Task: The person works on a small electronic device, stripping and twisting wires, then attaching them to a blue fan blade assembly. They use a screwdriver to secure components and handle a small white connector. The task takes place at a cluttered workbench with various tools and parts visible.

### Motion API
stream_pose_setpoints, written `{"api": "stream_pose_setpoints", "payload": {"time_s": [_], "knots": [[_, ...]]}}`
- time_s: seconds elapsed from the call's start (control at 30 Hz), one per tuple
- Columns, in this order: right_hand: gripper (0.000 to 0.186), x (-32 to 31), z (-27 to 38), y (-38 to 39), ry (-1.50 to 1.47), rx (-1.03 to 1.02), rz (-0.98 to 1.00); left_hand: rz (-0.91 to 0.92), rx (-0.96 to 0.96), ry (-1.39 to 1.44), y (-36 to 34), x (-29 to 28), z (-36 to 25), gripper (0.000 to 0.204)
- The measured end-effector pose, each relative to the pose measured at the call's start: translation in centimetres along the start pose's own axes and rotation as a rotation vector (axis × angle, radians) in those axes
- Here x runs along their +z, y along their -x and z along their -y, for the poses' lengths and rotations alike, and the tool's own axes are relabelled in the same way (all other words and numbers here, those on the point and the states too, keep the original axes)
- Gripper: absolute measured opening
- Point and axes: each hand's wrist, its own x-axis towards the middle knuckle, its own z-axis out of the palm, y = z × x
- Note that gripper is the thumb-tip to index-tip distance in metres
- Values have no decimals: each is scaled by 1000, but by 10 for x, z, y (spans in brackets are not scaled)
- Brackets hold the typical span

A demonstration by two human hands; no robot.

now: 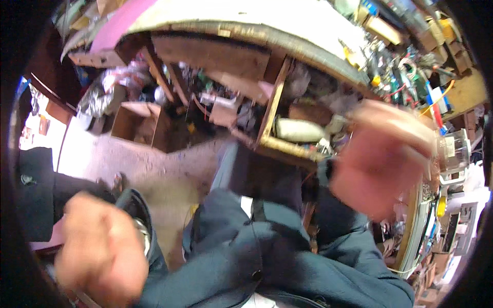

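My left hand [102, 251] is raised at the lower left, apart from any surface. It is smeared by motion, its fingers look bent, and I see nothing plainly held in it. A metal-looking band [144, 235] shows at that wrist. At the right, my right hand [382, 161] is lifted in front of the cluttered end of the workbench [246, 35]. Motion blurs its fingers too, and no object can be made out in it. Behind it lies an open wooden drawer [275, 102] holding a pale rolled or bottle-shaped thing [299, 130].
Tools and cables [408, 77] crowd the bench's right end, beside a clear plastic container [454, 151]. Under the bench stand an open cardboard box [137, 123] and silvery plastic bags [100, 102]. Black cloth [36, 197] fills the left edge.
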Motion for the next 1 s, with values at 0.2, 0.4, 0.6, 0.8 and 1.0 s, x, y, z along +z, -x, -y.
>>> {"api": "stream_pose_setpoints", "payload": {"time_s": [0.2, 0.4, 0.6, 0.8, 1.0], "knots": [[10, -21, 54, 26, 51, -332, 110, 11, 432, 76, -12, 21, -2, 15], [13, -27, 54, 38, 157, -348, 96, 20, 451, 118, -8, 26, 6, 16], [17, -30, 55, 50, 247, -340, 72, 37, 462, 143, -4, 27, 12, 18], [22, -50, 41, 51, 447, -340, -33, 89, 416, 123, 4, 33, 35, 19], [25, -85, -27, 47, 903, 51, 406, 642, -1, 142, 85, 153, 68, 27]]}}
